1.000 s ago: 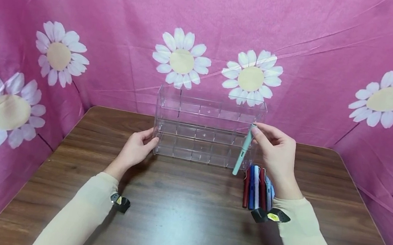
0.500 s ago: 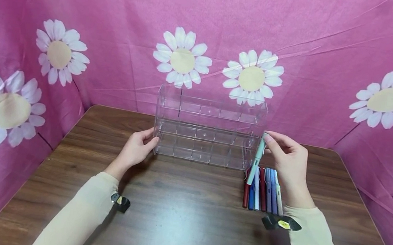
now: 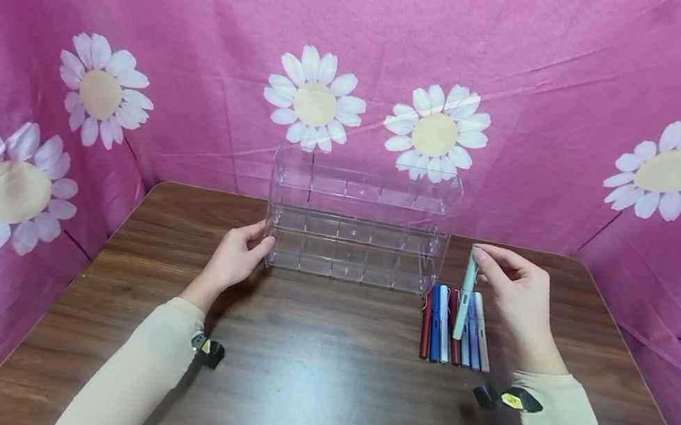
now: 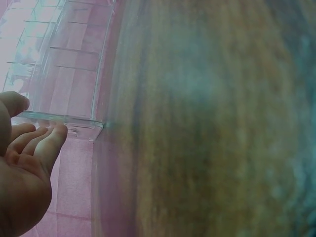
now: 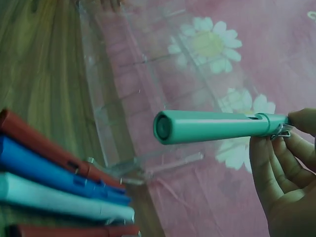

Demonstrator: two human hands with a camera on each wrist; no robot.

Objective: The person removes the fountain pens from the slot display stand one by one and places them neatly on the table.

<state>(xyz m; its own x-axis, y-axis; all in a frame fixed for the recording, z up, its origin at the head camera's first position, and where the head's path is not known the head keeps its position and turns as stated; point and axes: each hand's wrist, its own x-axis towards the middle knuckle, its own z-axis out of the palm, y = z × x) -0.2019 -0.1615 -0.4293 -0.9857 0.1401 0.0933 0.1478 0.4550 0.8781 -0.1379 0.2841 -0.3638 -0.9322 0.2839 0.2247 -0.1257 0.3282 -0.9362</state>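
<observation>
Pinched by its top end in the right hand (image 3: 517, 289), the mint pen (image 3: 464, 298) hangs nearly upright, tip just over the row of pens (image 3: 453, 327) lying side by side on the table (image 3: 309, 377). Thumb and fingertips are closed on the clip end; the wrist view shows the pen (image 5: 217, 126) clear of anything else, so it's airborne, not resting on the row as far as one can tell. That row sits toward the right part of the table, just at the front right corner of the clear organizer (image 3: 361, 222), which stands near the far edge, all its cells looking empty.

Left hand (image 3: 237, 257) is on the organizer's left end, fingers straight-ish and touching the wall (image 4: 59, 118), more steadying than gripping.

Judging by this, it's the carry step: one pen picked out and held between row and organizer. Whatever comes next, the pen is long and thin and held only at one end, so it'll swing easily. Getting it into a cell would call for lining the tip over a narrow opening while the other hand keeps the light acrylic from sliding.
</observation>
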